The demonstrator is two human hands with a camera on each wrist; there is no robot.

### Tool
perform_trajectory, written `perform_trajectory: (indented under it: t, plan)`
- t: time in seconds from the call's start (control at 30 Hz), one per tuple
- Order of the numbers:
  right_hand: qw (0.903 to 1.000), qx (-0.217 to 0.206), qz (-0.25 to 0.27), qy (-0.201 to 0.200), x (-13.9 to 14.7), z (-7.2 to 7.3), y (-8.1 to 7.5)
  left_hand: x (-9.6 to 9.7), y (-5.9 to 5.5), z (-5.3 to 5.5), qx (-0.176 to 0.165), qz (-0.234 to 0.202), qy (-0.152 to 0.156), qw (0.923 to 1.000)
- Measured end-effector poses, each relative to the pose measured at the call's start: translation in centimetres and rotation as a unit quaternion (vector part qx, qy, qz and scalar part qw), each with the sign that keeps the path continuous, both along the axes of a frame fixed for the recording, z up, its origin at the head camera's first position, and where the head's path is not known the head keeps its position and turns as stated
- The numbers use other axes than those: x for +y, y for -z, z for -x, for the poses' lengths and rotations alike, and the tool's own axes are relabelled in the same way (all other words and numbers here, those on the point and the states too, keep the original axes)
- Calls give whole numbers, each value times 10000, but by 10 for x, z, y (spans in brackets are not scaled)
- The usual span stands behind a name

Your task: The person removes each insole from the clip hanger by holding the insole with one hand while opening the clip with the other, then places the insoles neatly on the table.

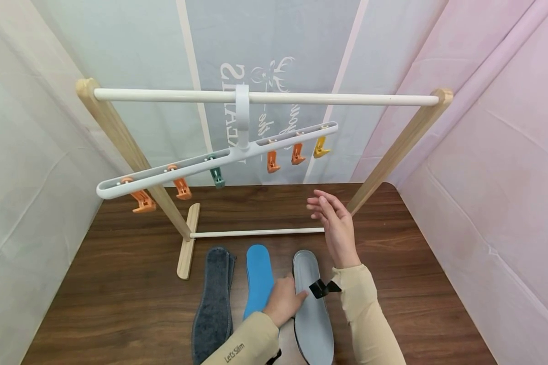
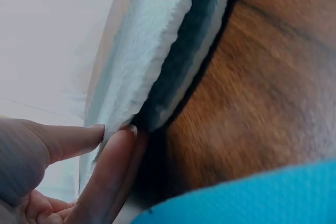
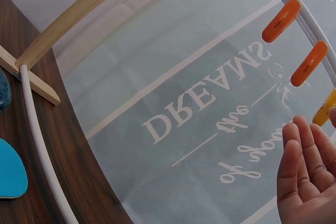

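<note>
A pair of grey insoles (image 1: pixel 313 324) lies stacked on the wooden surface. My left hand (image 1: pixel 285 300) pinches the upper one by its side edge between thumb and fingertips. The left wrist view shows the two insoles (image 2: pixel 149 40) parted by a dark gap along that edge. My right hand (image 1: pixel 339 230) is raised above the insoles with loosely bent fingers and holds nothing. It is nearest to the yellow clip (image 1: pixel 320 147) on the grey clip hanger (image 1: pixel 182 175). The right wrist view has this hand (image 3: pixel 310 177) below the orange clips (image 3: pixel 311 64).
Blue insoles (image 1: pixel 258 276) lie left of the grey pair, and dark fuzzy insoles (image 1: pixel 213 304) farther left. A wooden rack stands behind, its white top rod (image 1: pixel 324 99) bearing the hanger. Its low crossbar (image 1: pixel 255 233) runs behind the insoles. Curtains enclose the sides and back.
</note>
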State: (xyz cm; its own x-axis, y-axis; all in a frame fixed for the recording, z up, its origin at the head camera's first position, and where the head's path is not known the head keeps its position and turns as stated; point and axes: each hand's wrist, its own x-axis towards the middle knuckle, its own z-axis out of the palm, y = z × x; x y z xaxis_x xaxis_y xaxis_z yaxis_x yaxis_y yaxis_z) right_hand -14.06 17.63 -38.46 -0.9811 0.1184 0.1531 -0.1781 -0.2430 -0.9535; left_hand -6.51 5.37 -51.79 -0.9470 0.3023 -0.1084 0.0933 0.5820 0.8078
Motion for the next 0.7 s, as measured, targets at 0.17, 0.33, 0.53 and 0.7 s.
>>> perform_trajectory:
  t: [0.17,0.33,0.53,0.7]
  plan:
    - [10000,-23,-8,-12,0,-1,2,0,0,2,-15,95,-39,9999]
    - [10000,-4,-22,-13,-1,-3,5,2,0,3,-99,200,-120,9997]
    - [10000,-61,-24,-6,1,-7,10,0,1,0,166,150,-224,9995]
    - [9999,-90,-119,-7,3,-10,13,-8,0,0,691,-72,-51,9976]
